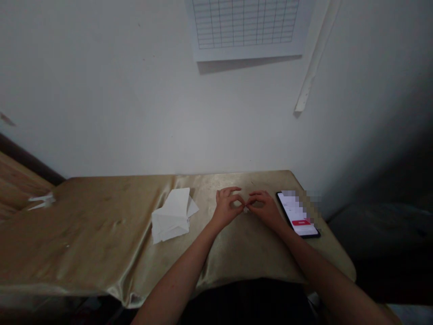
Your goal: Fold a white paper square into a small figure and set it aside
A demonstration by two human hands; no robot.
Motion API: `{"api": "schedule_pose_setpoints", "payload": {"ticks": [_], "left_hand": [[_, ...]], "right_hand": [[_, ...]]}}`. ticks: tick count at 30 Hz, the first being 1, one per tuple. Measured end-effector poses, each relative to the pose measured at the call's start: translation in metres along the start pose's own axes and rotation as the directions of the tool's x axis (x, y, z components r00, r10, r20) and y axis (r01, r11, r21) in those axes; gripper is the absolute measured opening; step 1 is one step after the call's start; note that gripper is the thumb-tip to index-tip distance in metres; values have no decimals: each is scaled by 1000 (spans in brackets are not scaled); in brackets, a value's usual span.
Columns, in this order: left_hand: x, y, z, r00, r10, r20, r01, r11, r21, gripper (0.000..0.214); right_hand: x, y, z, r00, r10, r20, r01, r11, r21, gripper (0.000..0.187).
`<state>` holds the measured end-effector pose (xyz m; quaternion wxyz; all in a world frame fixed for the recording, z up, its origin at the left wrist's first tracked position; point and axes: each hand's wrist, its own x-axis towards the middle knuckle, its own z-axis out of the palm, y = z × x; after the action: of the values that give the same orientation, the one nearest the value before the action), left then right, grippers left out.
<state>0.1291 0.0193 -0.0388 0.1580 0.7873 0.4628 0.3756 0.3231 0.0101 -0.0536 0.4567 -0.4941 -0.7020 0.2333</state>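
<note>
My left hand [226, 206] and my right hand [264, 208] rest side by side on the table covered with a shiny gold cloth [101, 230]. Both hands have thumb and fingers curled into a pinch, and the fingertips meet over a tiny white bit [246, 209] between them. What that bit is cannot be made out. A loose stack of white paper sheets [173, 215] lies just left of my left hand. A phone [297, 214] with its screen lit lies just right of my right hand.
The table stands against a pale wall with a printed grid sheet [246, 27] stuck high on it. A white strip [314, 58] runs slantwise down the wall. A wooden surface [16, 185] lies at far left. Dark space drops off to the right of the table.
</note>
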Motion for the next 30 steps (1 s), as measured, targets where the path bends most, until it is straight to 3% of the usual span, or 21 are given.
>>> {"api": "schedule_pose_setpoints", "payload": {"ticks": [12,19,30], "left_hand": [[4,-6,-6,995,88,51,-89,996,30,8],[4,1,-8,996,59,64,-61,998,25,12],[3,-2,-7,997,46,57,-45,999,-8,8]], "right_hand": [[0,-4,-7,997,74,-6,-73,994,84,6],[0,-6,-6,991,128,46,-134,979,153,7],[-1,-7,-6,991,122,47,-128,974,186,11]]}}
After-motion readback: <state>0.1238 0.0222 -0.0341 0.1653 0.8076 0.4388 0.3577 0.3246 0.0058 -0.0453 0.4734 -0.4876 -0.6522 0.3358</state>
